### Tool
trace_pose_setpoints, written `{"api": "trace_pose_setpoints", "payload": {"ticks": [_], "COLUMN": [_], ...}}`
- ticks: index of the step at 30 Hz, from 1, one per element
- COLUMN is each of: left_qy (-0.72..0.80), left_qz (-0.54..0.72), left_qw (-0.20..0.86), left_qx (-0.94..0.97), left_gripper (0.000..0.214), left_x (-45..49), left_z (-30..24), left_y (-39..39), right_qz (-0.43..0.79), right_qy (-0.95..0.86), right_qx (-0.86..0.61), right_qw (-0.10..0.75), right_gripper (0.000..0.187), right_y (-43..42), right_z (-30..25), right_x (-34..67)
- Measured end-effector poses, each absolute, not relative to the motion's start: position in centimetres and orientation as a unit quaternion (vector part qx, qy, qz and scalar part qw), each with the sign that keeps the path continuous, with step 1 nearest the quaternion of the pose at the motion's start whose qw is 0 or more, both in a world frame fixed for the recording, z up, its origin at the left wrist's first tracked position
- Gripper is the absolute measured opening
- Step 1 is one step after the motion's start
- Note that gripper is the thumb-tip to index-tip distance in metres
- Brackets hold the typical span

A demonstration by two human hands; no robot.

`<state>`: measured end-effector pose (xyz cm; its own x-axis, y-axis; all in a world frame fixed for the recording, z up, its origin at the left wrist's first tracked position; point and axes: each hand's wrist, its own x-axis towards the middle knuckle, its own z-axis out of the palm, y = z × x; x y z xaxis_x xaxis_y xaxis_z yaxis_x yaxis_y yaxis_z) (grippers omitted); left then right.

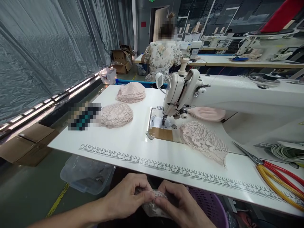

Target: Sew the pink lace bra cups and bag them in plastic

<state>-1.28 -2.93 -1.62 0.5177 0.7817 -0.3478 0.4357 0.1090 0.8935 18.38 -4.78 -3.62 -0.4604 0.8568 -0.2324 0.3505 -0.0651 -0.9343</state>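
Below the table's front edge, my left hand and my right hand pinch a small lace piece between thumbs and fingers. Part of the lace is hidden behind the fingers. On the white table ahead stands a sewing machine, its needle area over the metal plate. A pale pink lace piece lies flat to the right of the plate. Behind it, under the machine arm, rest smooth pink cup-shaped pieces. Two stacks of pink pieces, a lace stack and a farther stack, sit left of the machine.
Scissors with red and yellow handles lie at the table's right. A printed ruler runs along the front edge. Beneath are a purple basket and a clear plastic bin. Ahead, a person sits with their back to me.
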Motion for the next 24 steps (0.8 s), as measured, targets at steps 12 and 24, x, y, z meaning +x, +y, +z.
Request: {"api": "trace_pose_setpoints", "payload": {"ticks": [12, 24], "left_qy": [0.494, 0.454], "left_qz": [0.179, 0.126], "left_qw": [0.563, 0.446], "left_qx": [0.638, 0.761], "left_gripper": [0.013, 0.013], "left_x": [-1.6, -2.4], "left_z": [-1.0, 4.4], "left_y": [-2.6, 2.7], "right_qz": [0.554, 0.535], "right_qy": [-0.641, -0.672], "right_qx": [-0.487, -0.457], "right_qw": [0.213, 0.232], "right_gripper": [0.038, 0.039], "right_y": [-4.5, -1.8], "right_z": [-3.8, -1.1], "right_x": [19.0, 17.6]}}
